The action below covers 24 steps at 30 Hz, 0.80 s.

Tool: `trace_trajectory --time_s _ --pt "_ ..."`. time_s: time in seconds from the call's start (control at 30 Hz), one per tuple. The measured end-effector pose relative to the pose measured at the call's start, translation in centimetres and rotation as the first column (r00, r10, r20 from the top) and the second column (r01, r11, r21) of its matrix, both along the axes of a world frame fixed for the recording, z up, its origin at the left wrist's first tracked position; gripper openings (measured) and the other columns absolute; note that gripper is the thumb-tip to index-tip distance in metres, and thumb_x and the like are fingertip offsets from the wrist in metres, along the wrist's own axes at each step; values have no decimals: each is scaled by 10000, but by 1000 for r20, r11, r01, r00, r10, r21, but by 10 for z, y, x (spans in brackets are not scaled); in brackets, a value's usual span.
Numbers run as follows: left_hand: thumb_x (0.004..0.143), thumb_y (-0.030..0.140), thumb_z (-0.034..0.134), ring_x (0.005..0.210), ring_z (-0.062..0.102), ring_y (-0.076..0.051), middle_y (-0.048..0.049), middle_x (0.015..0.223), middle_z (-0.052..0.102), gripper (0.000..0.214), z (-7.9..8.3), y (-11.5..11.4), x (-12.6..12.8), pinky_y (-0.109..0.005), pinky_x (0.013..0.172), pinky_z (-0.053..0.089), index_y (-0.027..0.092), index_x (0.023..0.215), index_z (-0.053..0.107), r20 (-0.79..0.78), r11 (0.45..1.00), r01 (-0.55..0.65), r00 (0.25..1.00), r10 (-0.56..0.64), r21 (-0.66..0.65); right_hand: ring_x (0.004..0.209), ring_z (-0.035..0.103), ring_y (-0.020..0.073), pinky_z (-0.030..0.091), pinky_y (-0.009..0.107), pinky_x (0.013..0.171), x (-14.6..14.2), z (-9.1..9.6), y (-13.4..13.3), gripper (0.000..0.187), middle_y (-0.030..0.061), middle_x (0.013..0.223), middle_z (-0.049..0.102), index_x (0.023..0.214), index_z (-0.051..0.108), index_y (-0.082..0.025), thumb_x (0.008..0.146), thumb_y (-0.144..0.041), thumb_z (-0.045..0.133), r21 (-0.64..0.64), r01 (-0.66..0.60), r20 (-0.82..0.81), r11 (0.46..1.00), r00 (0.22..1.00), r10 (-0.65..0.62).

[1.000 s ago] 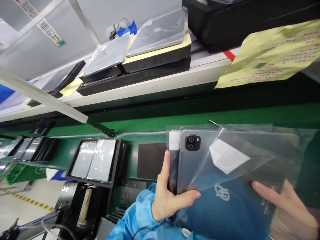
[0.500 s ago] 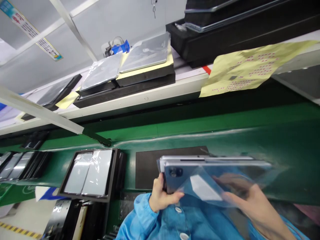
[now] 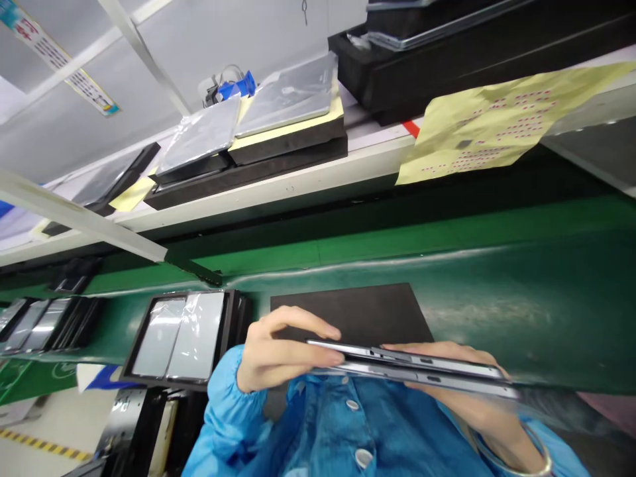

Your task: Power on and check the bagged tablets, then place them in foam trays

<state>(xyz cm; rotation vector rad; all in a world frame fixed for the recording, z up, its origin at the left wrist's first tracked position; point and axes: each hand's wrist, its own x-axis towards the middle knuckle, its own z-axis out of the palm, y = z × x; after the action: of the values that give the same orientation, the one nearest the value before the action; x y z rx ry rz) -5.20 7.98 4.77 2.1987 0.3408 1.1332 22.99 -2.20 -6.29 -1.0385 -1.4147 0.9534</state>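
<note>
Head view: since the earlier frame, two stacked tablets point(image 3: 432, 379) have turned from showing a back to nearly edge-on. Left hand point(image 3: 275, 348) pinches their left end; right hand point(image 3: 477, 407) grasps the right. Pair held above green worktop point(image 3: 501, 285), on the person's side of black board point(image 3: 368, 315). Tray point(image 3: 227, 324) stands left.

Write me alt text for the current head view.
Two thin tablets, one above the other and seen edge-on, are held by a person's left grip and right grip over a green bench. A dark flat sheet lies beyond; off to the left, a black tray holds two pale, shiny panels.
</note>
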Motion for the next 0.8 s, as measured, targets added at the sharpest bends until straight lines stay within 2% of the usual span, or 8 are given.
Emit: trace_trajectory --time_s 0.1,0.2,0.4,0.53,0.67,0.8 --pt "968 106 697 965 764 -239 -153 1109 749 183 24 7 12 -301 850 650 112 1136 772 -152 983 173 975 -162 60 886 786 238 658 227 826 -3 2 -1 262 14 1058 792 1117 798 -331 879 -231 842 28 -7 -1 1000 1000 7" --pt "1002 131 657 896 770 -221 -143 1037 775 148 32 11 22 -280 818 639 110 1086 776 -222 973 214 956 -191 87 875 787 250 664 243 808 -6 9 1 262 25 1044 793 1149 790 -335 900 -260 821 80 -24 -44 996 999 27" --pt "978 103 685 888 791 -230 -138 1006 791 120 32 18 31 -249 788 648 113 1056 777 -206 932 340 928 -310 129 860 782 282 672 273 763 -8 28 11 257 64 1031 788 1205 779 -339 949 -327 788 163 -78 -100 983 990 96" --pt "961 88 699 890 792 -216 -112 999 790 122 26 20 30 -224 779 651 132 1038 782 -183 925 345 931 -316 158 849 781 271 668 262 759 -11 33 12 250 54 1033 788 1219 769 -353 975 -405 762 184 -76 -100 980 990 96" --pt "946 68 712 875 789 -222 -112 948 788 99 26 22 30 -238 757 647 112 1013 770 -199 917 362 924 -328 166 841 783 236 652 217 765 -12 36 12 224 31 1028 788 1216 769 -362 1002 -417 728 188 -72 -90 979 992 90" --pt "968 120 705 798 778 -221 -105 899 781 29 36 20 32 -251 673 616 130 986 726 -286 911 365 909 -304 193 833 787 230 641 214 751 -14 29 12 220 49 990 792 1113 801 -285 983 -454 748 159 -50 -50 986 997 59"
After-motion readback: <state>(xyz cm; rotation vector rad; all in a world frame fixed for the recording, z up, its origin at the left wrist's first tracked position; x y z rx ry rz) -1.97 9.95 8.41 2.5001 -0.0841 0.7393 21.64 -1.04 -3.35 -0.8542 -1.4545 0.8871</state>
